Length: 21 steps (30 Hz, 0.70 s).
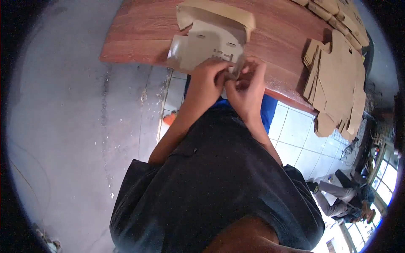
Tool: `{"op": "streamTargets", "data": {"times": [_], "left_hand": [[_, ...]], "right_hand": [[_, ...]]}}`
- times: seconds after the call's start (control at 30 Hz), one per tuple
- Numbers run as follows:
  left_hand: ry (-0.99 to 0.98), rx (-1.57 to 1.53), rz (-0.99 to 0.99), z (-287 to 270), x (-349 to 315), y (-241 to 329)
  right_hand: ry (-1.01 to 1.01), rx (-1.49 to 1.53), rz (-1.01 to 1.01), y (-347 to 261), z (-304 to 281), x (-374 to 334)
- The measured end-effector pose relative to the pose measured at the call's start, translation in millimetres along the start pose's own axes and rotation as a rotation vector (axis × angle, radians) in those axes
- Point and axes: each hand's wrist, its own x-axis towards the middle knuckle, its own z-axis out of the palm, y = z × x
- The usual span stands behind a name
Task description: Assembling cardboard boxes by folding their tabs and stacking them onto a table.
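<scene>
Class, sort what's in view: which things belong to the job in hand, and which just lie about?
Belongs: cardboard piece; left hand and right hand at its near edge; reddish table beneath; probably flat cardboard pile.
Lying about, seemingly: dark cables; orange item, unidentifiable.

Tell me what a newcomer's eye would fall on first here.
Probably the bare left hand and bare right hand, upper centre, at the near edge of a partly folded tan cardboard piece. Next, the pile of flat brown cardboard pieces at the right of the reddish-brown wooden table.
</scene>
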Motion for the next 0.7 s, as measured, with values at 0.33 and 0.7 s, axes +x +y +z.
{"op": "streamTargets", "data": {"times": [0.33,0.7], "left_hand": [[0.564,0.178,0.126,-88.5,-47.4,7.1],[0.05,-0.576,-0.365,-81.7,-33.8,-95.5]], "right_hand": [[0.008,-0.216,-0.058,-1.2,-4.7,14.4],[-0.158,-0.686,-0.535,-58.2,20.9,22.2]]}}
